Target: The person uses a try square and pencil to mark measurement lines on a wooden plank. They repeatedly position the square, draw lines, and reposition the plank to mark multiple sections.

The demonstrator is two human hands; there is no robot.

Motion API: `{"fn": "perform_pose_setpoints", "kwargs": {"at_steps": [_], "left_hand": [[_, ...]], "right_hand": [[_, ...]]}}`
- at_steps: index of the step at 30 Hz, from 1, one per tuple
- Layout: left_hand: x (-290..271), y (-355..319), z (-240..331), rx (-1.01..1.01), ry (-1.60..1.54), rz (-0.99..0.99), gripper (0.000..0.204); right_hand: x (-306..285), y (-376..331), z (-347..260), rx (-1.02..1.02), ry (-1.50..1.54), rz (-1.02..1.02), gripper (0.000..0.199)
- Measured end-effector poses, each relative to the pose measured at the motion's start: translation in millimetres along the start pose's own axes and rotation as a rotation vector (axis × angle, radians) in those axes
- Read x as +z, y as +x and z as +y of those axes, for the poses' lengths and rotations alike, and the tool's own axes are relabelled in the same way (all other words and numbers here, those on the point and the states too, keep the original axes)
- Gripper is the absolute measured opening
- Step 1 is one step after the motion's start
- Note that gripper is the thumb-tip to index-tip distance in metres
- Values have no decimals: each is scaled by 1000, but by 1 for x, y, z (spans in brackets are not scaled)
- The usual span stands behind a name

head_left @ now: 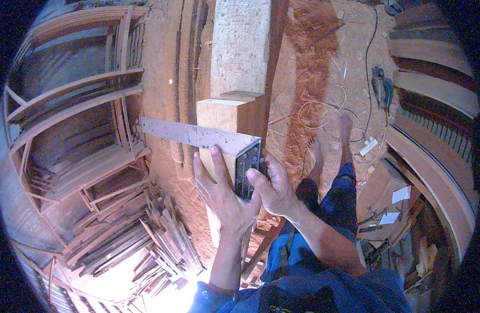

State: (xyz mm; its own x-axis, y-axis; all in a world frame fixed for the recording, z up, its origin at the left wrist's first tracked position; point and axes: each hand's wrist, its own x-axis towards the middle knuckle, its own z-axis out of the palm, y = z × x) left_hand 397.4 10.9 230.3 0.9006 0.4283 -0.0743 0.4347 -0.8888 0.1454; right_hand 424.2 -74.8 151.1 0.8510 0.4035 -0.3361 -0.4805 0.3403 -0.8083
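Note:
A metal try square (198, 132) lies with its long blade across a squared wooden post (219, 112), and its dark, riveted stock sits along the post's right side. My right hand (278, 190) grips that stock, with the thumb pressed on its face and the fingers behind it. On the post's upper face rests my left hand (224, 201), its fingers stretched out and spread. Two of its fingertips touch the blade's near edge, and its thumb reaches toward the lower end of the stock. The post's near part is partly hidden under my hands.
A broad pale beam (240, 49) extends away beyond the post. Wooden frames (75, 104) and stacked offcuts (140, 245) fill the left. On the dusty floor to the right lie a power tool (382, 88), cables, and a white power strip (369, 146); curved timbers (433, 86) stand farther right.

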Motion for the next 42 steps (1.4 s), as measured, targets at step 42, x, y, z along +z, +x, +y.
{"fn": "perform_pose_setpoints", "kwargs": {"at_steps": [42], "left_hand": [[-24, -18, 1, -124, -122, 87, 104]], "right_hand": [[-4, 120, -201, -909, -1178, -711, 19]]}}
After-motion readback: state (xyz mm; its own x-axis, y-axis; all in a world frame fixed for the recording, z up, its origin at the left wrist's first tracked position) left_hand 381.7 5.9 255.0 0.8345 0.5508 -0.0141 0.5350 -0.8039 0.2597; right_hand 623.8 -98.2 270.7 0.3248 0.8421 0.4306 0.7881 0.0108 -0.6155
